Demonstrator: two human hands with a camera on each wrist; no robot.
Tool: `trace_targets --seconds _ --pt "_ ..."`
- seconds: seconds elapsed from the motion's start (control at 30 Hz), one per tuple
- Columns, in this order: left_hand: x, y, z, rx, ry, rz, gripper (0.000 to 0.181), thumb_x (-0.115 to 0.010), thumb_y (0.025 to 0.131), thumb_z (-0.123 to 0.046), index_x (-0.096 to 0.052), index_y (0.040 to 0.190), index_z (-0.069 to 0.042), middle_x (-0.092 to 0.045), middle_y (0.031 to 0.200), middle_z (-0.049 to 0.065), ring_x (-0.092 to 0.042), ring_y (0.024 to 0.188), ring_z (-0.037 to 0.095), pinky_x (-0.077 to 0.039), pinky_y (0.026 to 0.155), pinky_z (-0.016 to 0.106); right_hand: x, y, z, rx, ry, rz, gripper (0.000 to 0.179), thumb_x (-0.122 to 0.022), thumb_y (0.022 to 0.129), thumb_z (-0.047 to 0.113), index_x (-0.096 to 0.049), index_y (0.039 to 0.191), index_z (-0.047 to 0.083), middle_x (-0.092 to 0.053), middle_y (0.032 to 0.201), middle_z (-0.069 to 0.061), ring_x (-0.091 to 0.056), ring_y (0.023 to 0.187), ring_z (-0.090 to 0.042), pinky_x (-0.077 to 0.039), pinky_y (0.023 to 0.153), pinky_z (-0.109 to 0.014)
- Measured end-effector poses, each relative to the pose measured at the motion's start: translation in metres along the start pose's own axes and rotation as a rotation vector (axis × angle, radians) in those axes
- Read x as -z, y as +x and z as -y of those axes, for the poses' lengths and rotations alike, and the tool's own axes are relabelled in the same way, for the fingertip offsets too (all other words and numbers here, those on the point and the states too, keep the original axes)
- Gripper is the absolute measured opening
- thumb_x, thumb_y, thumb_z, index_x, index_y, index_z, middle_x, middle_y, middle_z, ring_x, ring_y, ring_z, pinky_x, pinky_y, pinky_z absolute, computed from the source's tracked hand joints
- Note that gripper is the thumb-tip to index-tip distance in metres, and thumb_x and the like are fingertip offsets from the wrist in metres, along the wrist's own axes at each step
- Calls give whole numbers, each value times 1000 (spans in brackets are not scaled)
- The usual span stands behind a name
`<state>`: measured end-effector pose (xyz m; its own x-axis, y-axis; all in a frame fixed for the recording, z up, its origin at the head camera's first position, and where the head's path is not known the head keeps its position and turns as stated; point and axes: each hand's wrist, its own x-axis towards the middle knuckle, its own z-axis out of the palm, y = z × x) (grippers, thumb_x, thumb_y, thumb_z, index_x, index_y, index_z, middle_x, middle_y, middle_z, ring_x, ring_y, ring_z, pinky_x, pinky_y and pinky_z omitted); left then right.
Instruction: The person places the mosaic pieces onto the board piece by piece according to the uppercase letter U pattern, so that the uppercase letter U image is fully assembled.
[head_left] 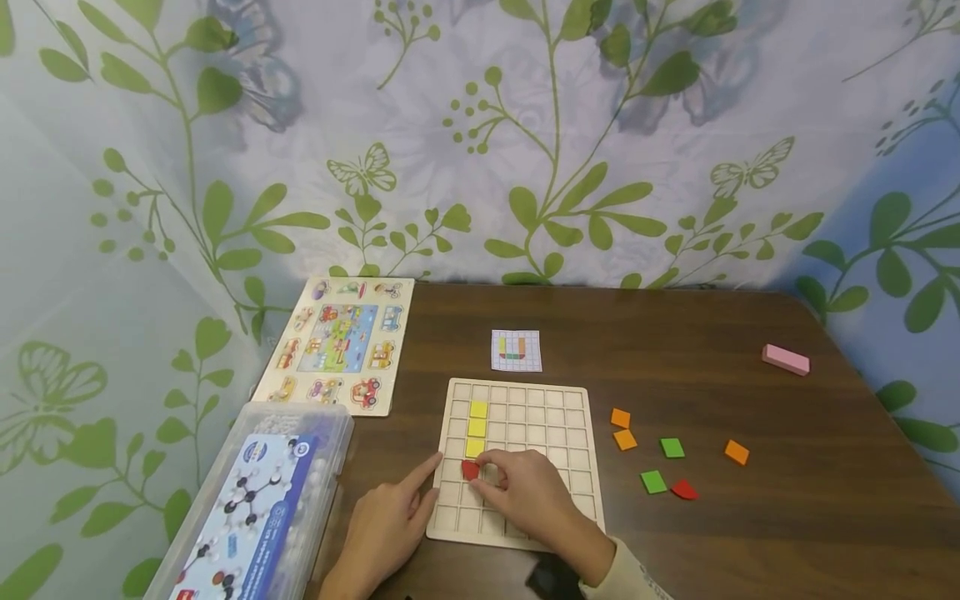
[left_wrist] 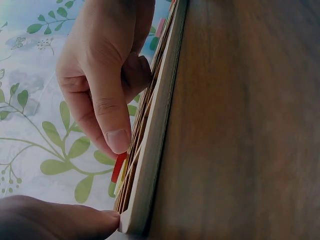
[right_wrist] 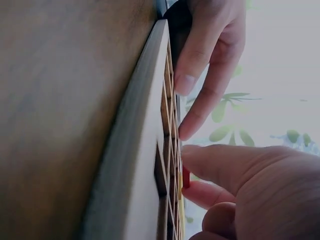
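Observation:
A wooden grid board [head_left: 558, 417] lies on the table, with a column of yellow squares [head_left: 477, 427] set into its left part. My right hand [head_left: 528, 493] pinches a red piece with a curved edge [head_left: 470, 470] just below the lowest yellow square. In the left wrist view the red piece [left_wrist: 119, 167] shows between thumb and fingertip, tilted close over the grid. My left hand [head_left: 392, 518] is at the board's left side, index finger stretched out with its tip at the edge. The right wrist view shows that thumb and index finger [right_wrist: 202, 112] spread apart.
Right of the board lie orange squares [head_left: 620, 417], green squares [head_left: 672, 448] and another red piece [head_left: 684, 489]. A pattern card [head_left: 516, 351] sits behind the board. To the left are a plastic kit box [head_left: 255, 500] and a picture puzzle [head_left: 337, 346]. A pink block [head_left: 786, 359] lies far right.

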<state>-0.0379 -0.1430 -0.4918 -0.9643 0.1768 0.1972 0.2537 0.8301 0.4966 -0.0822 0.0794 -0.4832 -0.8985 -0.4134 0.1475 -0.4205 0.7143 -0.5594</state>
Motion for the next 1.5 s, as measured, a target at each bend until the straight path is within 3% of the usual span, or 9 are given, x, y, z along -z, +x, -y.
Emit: trace_targets --seconds 0.33,0.67,0.87,1.5 --pt "1 -2 0 13 2 14 41 -72 95 -24 -68 135 -24 -29 53 -20 -20 45 -3 -22 43 22 -3 -4 3 23 -76 -10 24 -81 88 32 -78 106 16 -35 52 18 -29 50 1 -26 46 -20" --pt "0 -1 -1 9 0 5 41 -72 95 -24 -68 135 -25 -30 53 -20 -21 45 -3 -22 43 23 0 -5 3 23 -72 2 23 -79 89 30 -79 106 15 -36 52 19 -29 50 1 -27 46 -20" --pt "-1 -1 -1 6 8 1 41 -73 94 -23 -69 135 -24 -30 53 -20 -21 45 -3 -22 43 23 0 -5 3 47 -80 -31 20 -78 89 24 -79 106 14 -33 51 19 -27 49 1 -25 45 -20" --pt "0 0 -1 3 7 3 41 -73 94 -23 -69 135 -23 -30 54 -20 -21 46 -3 -23 44 23 -2 -5 3 14 -53 -68 18 -81 88 25 -77 101 13 -38 52 19 -31 48 2 -28 44 -19"
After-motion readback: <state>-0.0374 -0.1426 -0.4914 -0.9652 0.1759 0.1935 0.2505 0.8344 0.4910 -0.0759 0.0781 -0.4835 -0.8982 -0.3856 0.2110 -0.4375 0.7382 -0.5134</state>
